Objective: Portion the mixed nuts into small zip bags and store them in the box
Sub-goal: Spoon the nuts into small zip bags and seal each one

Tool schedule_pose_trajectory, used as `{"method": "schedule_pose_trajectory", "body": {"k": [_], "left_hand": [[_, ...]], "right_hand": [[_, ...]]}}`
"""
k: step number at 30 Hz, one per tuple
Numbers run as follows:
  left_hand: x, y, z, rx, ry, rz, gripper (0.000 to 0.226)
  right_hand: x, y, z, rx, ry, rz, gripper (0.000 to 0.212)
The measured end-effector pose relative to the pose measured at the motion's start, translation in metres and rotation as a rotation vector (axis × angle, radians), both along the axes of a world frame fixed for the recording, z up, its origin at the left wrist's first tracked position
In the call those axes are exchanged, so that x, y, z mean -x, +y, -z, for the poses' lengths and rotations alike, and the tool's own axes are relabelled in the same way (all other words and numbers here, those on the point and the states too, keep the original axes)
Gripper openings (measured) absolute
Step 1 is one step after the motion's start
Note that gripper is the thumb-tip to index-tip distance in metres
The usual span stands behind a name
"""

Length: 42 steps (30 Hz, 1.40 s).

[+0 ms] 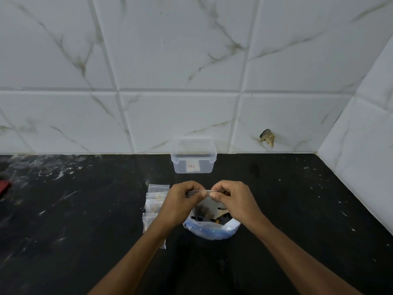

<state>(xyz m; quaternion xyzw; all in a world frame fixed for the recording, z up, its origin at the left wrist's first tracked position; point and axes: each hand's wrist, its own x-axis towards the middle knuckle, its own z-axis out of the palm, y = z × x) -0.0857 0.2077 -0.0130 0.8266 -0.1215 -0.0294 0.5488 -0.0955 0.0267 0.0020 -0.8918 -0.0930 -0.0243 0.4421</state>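
A small clear zip bag (204, 206) with dark nuts in its bottom hangs above the counter. My left hand (180, 201) pinches its top strip on the left, and my right hand (231, 199) pinches the same strip on the right. Directly below lies a larger clear bag with a blue band (212, 229), open at the top, with mixed nuts inside. Several small zip bags (155, 201), some with nuts in them, lie in a row left of my hands, partly hidden by my left forearm. A clear plastic box (193, 158) without a lid stands at the back by the wall.
The black counter (85, 209) is dusted with pale marks on its left part. A red object (4, 187) peeks in at the left edge. White marble tiles form the back wall and the right corner, with a chipped spot (267, 137) low on the wall.
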Motion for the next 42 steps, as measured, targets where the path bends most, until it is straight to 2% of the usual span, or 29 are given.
{"method": "schedule_pose_trajectory", "body": {"k": [10,16,25,36,42], "left_hand": [[-0.001,0.014,0.001,0.027,-0.007,-0.059,0.009],[0.003,0.015,-0.003,0.0,-0.031,-0.034,0.014],[0.003,0.022,-0.003,0.078,0.016,-0.071,0.01],[0.004,0.034,-0.002,-0.021,-0.049,-0.042,0.01],[0.005,0.036,-0.002,0.017,-0.037,-0.063,0.01]], "right_hand": [[-0.002,-0.006,-0.001,-0.063,0.036,0.005,0.008],[0.001,-0.005,-0.003,0.016,-0.001,0.036,0.004],[-0.001,-0.002,-0.001,-0.071,0.075,0.066,0.004],[-0.001,-0.001,0.002,-0.049,0.039,0.036,0.008],[-0.001,0.003,0.005,-0.17,0.087,0.065,0.008]]}}
